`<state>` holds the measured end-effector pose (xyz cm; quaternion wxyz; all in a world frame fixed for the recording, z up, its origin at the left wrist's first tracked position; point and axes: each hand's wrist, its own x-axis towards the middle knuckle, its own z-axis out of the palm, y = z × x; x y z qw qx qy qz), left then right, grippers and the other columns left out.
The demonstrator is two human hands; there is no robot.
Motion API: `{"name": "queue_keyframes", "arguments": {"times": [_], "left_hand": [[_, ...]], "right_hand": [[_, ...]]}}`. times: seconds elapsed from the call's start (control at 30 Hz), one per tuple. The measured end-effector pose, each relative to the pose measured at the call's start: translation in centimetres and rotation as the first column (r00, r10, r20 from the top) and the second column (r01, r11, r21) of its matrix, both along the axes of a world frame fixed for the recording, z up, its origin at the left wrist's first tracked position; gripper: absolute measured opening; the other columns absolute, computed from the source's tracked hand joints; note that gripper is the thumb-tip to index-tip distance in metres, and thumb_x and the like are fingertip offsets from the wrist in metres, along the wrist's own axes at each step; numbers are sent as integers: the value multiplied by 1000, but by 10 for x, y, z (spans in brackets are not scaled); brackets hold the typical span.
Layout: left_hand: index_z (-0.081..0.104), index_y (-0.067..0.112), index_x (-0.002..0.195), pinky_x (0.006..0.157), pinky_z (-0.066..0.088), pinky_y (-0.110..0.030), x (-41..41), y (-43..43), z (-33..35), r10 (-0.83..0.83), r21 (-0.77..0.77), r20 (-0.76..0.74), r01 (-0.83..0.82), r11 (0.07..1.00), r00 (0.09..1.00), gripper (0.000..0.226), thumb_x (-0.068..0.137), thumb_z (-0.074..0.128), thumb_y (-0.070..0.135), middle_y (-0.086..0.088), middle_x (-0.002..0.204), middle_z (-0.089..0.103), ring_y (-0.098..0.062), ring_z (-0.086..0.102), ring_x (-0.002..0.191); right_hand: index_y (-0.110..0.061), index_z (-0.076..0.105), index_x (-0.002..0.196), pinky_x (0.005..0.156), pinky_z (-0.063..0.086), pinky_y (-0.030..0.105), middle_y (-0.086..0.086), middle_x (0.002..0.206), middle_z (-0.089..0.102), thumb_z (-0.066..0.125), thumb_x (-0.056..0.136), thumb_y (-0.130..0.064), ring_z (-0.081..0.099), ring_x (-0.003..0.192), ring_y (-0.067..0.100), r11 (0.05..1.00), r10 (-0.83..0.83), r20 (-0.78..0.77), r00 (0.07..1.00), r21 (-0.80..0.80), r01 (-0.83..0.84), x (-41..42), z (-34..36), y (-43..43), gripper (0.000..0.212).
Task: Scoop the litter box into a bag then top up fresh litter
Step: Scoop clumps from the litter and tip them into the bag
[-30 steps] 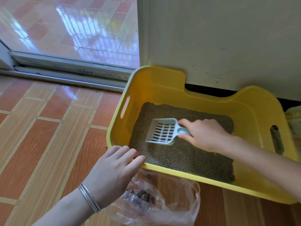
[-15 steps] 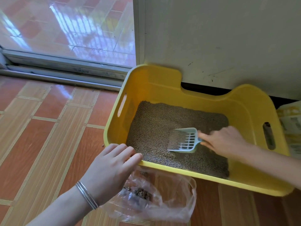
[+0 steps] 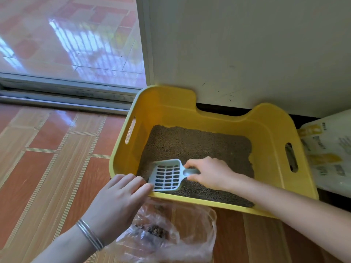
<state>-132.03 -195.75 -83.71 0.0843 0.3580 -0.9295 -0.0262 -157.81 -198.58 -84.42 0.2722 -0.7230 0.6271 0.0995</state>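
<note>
- The yellow litter box [image 3: 266, 130] sits on the tiled floor [image 3: 47, 158], with its far side against a pale wall [image 3: 247, 54]. It has a slot handle cut into each end.
- Brown-grey litter [image 3: 199, 147] covers the bottom of the box in a flat, bumpy layer.
- A pale blue scoop [image 3: 167, 176] with rows of slots lies on the litter in the near left corner of the box. No clumps show in it.
- The right hand [image 3: 210, 173] has its fingers curled round the scoop's handle. The hand hides most of the handle.
- The left hand [image 3: 117, 202] rests on the near left corner of the box rim. Its fingers are almost straight and hold nothing I can see. The thumb is hidden. A thin silver bangle [image 3: 90, 234] is on that wrist.
- A clear plastic bag [image 3: 190, 234] lies on the floor just beside the near edge of the box, partly under the left hand. Dark clumps [image 3: 155, 229] sit inside it.
- A white and yellow sack [image 3: 330, 149] leans at the right end of the box. The picture's edge cuts it off and its print is too blurry to read.
</note>
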Motion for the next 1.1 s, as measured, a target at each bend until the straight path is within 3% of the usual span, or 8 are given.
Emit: {"name": "queue_keyframes", "arguments": {"times": [0.17, 0.27, 0.47, 0.53, 0.63, 0.8, 0.97, 1.1], "left_hand": [[56, 20, 97, 74, 35, -30, 0, -1, 0, 0, -9, -21, -1, 1000, 1000, 20, 89, 38, 23, 4, 84, 60, -18, 57, 72], [55, 20, 97, 73, 35, -30, 1, -1, -2, -8, -27, -13, 7, 1000, 1000, 19, 87, 40, 22, 4, 84, 59, -19, 57, 71], [51, 21, 99, 73, 35, -30, 1, -1, -2, -8, -28, -11, 8, 1000, 1000, 18, 84, 41, 20, 4, 84, 60, -20, 57, 71], [51, 21, 99, 73, 35, -31, 1, -1, -1, -6, -30, -7, 6, 1000, 1000, 18, 84, 40, 21, 3, 83, 60, -20, 58, 71], [51, 21, 98, 74, 35, -31, 1, -1, -1, -2, -23, -7, 2, 1000, 1000, 17, 86, 39, 22, 4, 84, 60, -21, 59, 71], [50, 22, 99, 73, 35, -32, 1, 0, -1, 9, 3, -14, -9, 1000, 1000, 18, 91, 34, 26, 4, 83, 60, -20, 59, 71], [51, 22, 101, 75, 35, -31, 2, 0, -2, 9, 13, -10, -9, 1000, 1000, 21, 91, 33, 27, 4, 84, 60, -20, 59, 71], [52, 22, 101, 75, 35, -31, 1, 0, -4, 10, 12, -17, -10, 1000, 1000, 22, 91, 33, 26, 4, 85, 60, -20, 59, 72]], "right_hand": [[-37, 54, 117, 50, 39, 22, -14, 66, 54, 51, 92, -34, 46, 51, 4, 999, -28, -171, 985, 16, 31, -47, 2, 5, 25], [-34, 55, 117, 46, 34, 19, -15, 69, 52, 52, 92, -32, 46, 54, 3, 994, -89, -290, 953, 27, 101, -83, 17, 11, 25], [-33, 59, 110, 47, 33, 22, -7, 94, 64, 45, 92, -21, 51, 72, 11, 997, 78, -669, 739, 33, -74, -109, 54, 17, 26], [-33, 62, 105, 54, 43, 24, -9, 89, 64, 43, 92, -21, 57, 76, 11, 996, 86, -663, 744, 50, -71, -109, 63, 12, 26], [-36, 60, 110, 57, 50, 22, -12, 78, 62, 49, 92, -31, 59, 67, 6, 1000, 0, -430, 903, 20, 10, -99, 62, 7, 21], [-36, 54, 120, 48, 29, 18, -15, 71, 58, 52, 91, -35, 43, 51, -2, 999, 40, -238, 970, 24, -36, -56, 29, 20, 29], [-36, 55, 117, 62, 49, 26, -10, 85, 63, 53, 91, -32, 55, 66, 8, 984, -18, -356, 934, 158, 79, -78, 33, 36, 27], [-33, 60, 108, 60, 46, 24, -11, 78, 55, 44, 92, -27, 56, 73, 10, 991, 58, -575, 816, 134, 24, -103, 66, 27, 23]]}}
